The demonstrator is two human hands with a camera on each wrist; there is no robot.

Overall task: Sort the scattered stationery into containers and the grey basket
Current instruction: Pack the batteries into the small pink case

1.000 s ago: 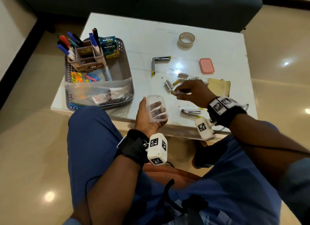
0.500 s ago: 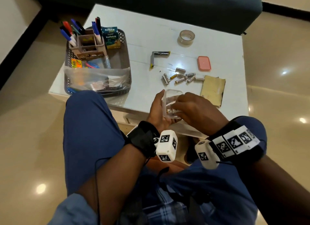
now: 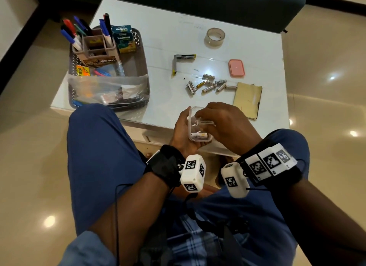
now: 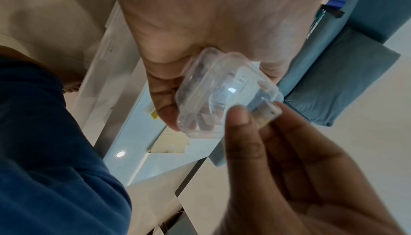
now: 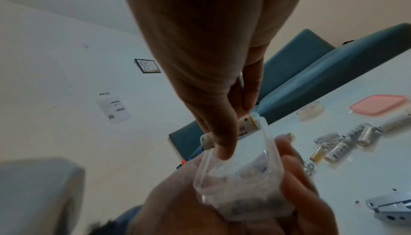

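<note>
Both hands meet just past the near edge of the white table (image 3: pixel 198 28). My left hand (image 3: pixel 183 131) cups a small clear container (image 3: pixel 193 117), fingers curled round its wall. My right hand (image 3: pixel 223 125) pinches one battery (image 3: pixel 205 122) over the container's open mouth; another battery lies inside at the bottom, possibly with more, though the plastic blurs them. Beyond my right hand, loose batteries (image 3: pixel 210 84) lie scattered beside a brown card (image 3: pixel 247 99) and a pink lid (image 3: pixel 236 67). Well off past my left hand sits the grey basket (image 3: pixel 138 47), holding a pen organiser (image 3: pixel 97 45).
</note>
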